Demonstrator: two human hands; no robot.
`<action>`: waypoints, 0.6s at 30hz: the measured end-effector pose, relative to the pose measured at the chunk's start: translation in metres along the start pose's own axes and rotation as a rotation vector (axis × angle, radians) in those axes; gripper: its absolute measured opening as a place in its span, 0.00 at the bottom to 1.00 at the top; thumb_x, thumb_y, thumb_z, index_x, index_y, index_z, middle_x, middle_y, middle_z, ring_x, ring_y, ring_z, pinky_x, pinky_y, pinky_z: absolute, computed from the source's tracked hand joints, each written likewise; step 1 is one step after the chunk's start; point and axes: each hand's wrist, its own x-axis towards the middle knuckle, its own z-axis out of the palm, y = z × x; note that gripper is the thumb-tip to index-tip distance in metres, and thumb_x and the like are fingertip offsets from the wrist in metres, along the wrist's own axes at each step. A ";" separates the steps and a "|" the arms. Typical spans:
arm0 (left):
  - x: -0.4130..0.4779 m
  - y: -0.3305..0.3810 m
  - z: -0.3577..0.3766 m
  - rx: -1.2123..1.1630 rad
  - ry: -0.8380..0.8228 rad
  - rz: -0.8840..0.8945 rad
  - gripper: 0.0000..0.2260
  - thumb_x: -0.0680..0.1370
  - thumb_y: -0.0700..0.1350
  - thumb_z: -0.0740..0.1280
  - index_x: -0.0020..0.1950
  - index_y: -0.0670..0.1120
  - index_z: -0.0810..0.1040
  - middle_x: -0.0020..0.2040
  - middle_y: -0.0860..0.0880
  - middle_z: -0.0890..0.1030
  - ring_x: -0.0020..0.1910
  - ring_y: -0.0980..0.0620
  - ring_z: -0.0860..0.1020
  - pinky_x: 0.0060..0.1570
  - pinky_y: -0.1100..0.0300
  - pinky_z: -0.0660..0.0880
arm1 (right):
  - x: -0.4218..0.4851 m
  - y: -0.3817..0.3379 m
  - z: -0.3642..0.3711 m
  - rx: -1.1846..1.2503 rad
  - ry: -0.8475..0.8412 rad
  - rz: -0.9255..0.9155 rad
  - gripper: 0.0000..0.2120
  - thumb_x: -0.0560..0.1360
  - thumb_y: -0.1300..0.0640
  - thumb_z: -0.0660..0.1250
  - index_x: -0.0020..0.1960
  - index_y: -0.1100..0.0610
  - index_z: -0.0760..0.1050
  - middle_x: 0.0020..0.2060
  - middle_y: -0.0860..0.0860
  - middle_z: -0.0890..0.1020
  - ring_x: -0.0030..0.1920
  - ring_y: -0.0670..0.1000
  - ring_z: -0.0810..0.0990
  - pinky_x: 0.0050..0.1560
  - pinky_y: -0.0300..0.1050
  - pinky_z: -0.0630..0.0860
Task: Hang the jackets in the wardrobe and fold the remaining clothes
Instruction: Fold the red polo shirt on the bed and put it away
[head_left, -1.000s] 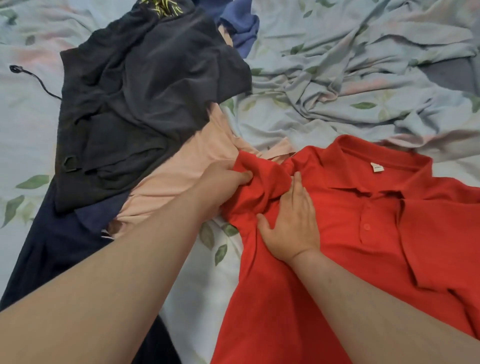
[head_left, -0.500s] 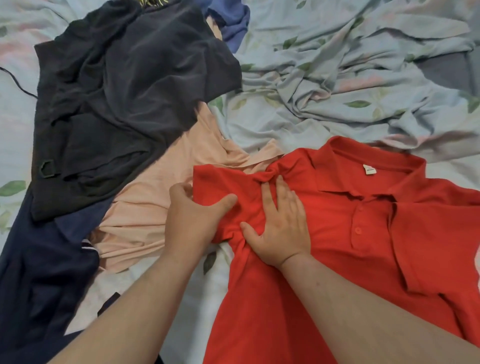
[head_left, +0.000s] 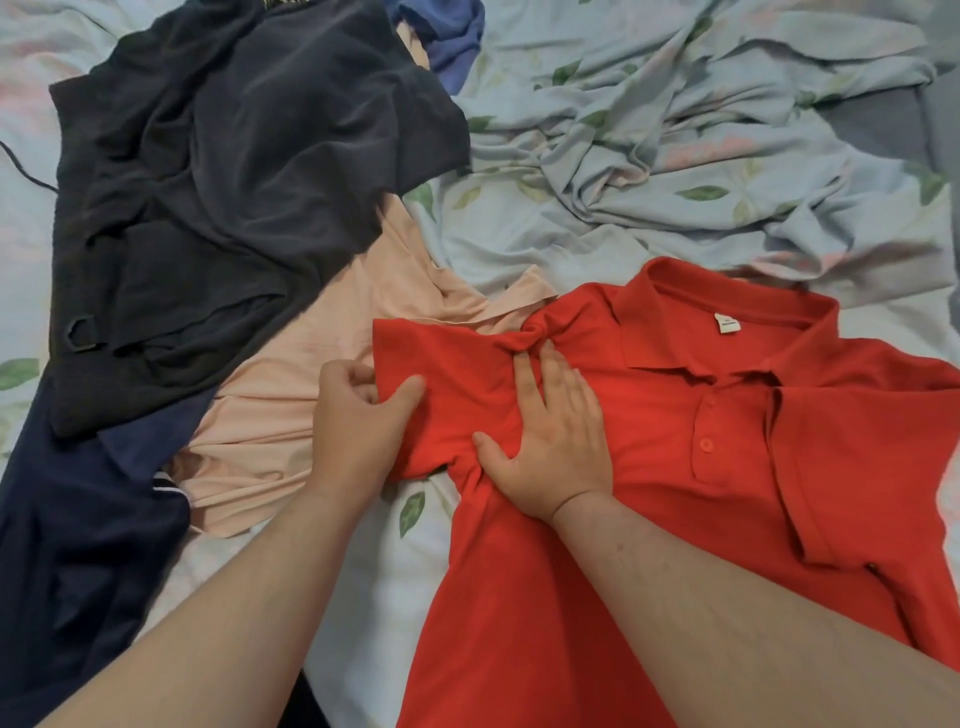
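Red polo shirt (head_left: 675, 467) lying flat, front side up, on the flowery bed sheet (head_left: 649, 171), collar toward the far side and a white tag inside the neck. Left hand (head_left: 358, 431) pinching the edge of the shirt's spread-out sleeve (head_left: 447, 384), thumb on top of the cloth and fingers curled under it. Right hand (head_left: 550, 441) pressed flat on the shirt just beside that sleeve, near the shoulder, fingers straight and a little apart, thumb out to the side. Bunched folds of red cloth around that palm. Other sleeve folded in over the chest on the right side. Two red buttons showing below the collar. Peach top (head_left: 311, 374) lying partly under the red sleeve and touching it. Dark grey garment (head_left: 223, 171) piled on the far end of the peach top (hard to tell what kind of clothing). Navy garment (head_left: 78, 545) at the near left, under the grey one. Blue cloth (head_left: 447, 31) poking out at the top edge. Thin black cord (head_left: 23, 166) on the sheet at the far left
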 end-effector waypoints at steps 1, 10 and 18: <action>0.001 0.003 0.001 -0.018 0.000 -0.002 0.18 0.65 0.55 0.76 0.48 0.55 0.71 0.41 0.55 0.80 0.37 0.62 0.80 0.37 0.64 0.75 | 0.000 0.000 0.000 -0.008 -0.002 -0.003 0.45 0.68 0.33 0.59 0.78 0.56 0.59 0.77 0.59 0.61 0.76 0.57 0.61 0.77 0.53 0.54; 0.023 0.000 -0.010 -0.369 -0.186 -0.363 0.06 0.81 0.43 0.66 0.55 0.48 0.81 0.49 0.45 0.86 0.50 0.44 0.84 0.53 0.46 0.81 | 0.000 -0.002 -0.006 -0.031 -0.050 0.000 0.49 0.67 0.28 0.57 0.80 0.54 0.53 0.80 0.59 0.51 0.76 0.59 0.59 0.75 0.53 0.54; 0.028 -0.005 -0.005 -0.284 -0.150 -0.290 0.07 0.83 0.46 0.62 0.53 0.52 0.80 0.51 0.47 0.85 0.48 0.48 0.84 0.49 0.52 0.81 | 0.006 -0.006 -0.009 -0.057 -0.109 -0.012 0.48 0.70 0.29 0.52 0.80 0.57 0.50 0.79 0.58 0.54 0.78 0.56 0.54 0.77 0.51 0.48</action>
